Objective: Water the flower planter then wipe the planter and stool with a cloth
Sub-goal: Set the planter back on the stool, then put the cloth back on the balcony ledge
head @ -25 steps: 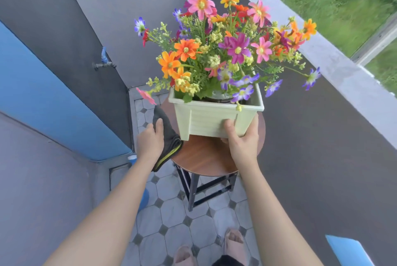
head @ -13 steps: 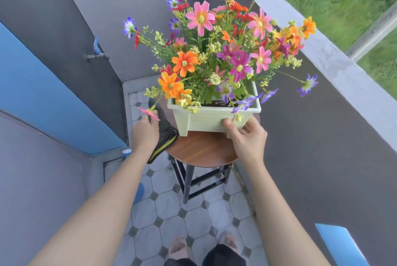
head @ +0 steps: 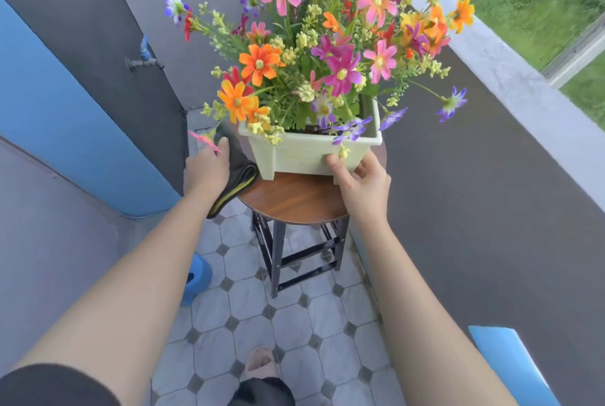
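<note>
1. Head camera, looking down: one pale green planter (head: 307,158) stands on one round wooden stool (head: 294,201), toward the far side of the seat; its flowers (head: 327,55) spread in pink, orange, purple and yellow.
2. Two bare hands are at work; the right hand (head: 363,186) holds the planter's near right corner, thumb pressed on the front face, fingers curled round the side.
3. The left hand (head: 206,169) grips one dark cloth (head: 238,173) with a yellow-green hem, thumb laid on top; its other fingers are hidden beneath; the cloth touches the planter's left side and hangs off the seat's left edge.
4. Around them: one tap (head: 144,60) on the grey wall at left; one blue container (head: 198,278) on the tiled floor (head: 294,323), partly behind the left forearm; one foot (head: 260,361) near the bottom edge; one low wall (head: 510,78) at right, grass beyond.
</note>
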Available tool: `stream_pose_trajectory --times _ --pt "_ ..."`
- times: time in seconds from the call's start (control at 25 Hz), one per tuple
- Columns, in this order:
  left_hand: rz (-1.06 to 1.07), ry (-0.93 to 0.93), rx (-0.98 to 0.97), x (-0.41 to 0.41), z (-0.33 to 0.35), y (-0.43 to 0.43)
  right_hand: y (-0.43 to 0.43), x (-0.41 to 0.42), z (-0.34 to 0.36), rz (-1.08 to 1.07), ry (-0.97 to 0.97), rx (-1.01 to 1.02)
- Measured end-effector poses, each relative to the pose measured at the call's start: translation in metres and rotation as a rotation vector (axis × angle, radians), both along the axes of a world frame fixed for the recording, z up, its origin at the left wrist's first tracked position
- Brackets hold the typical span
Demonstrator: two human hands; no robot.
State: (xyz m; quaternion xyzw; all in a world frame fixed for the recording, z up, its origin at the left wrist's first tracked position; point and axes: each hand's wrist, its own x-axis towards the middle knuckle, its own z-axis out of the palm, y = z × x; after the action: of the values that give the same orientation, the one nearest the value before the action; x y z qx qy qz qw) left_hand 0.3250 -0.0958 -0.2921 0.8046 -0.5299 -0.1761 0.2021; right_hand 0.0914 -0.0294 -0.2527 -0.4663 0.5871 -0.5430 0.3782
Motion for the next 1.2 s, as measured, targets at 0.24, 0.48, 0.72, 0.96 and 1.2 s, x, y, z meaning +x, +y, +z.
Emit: stream_pose_trajectory --times 0.24,0.48,0.72,0.96,1.2 --pt "0.04 -0.018 -0.02 0.009 -0.002 0.05 0.024 -0.001 0.006 0.032 0.082 0.063" --pt "0.162 0.168 0.135 -0.004 0.036 0.15 0.106 0.017 0.022 0.022 0.056 0.283" --pt "0.009 0.529 0.204 -0.048 0.145 0.224 0.181 0.025 0.087 0.213 0.135 0.459" --pt "-0.34 0.792 0.263 -0.079 0.227 0.235 0.193 0.006 0.156 0.243 -0.012 0.393" --pt "-0.476 0.934 0.152 -0.093 0.249 0.217 0.196 -0.013 0.198 0.106 0.069 0.222"
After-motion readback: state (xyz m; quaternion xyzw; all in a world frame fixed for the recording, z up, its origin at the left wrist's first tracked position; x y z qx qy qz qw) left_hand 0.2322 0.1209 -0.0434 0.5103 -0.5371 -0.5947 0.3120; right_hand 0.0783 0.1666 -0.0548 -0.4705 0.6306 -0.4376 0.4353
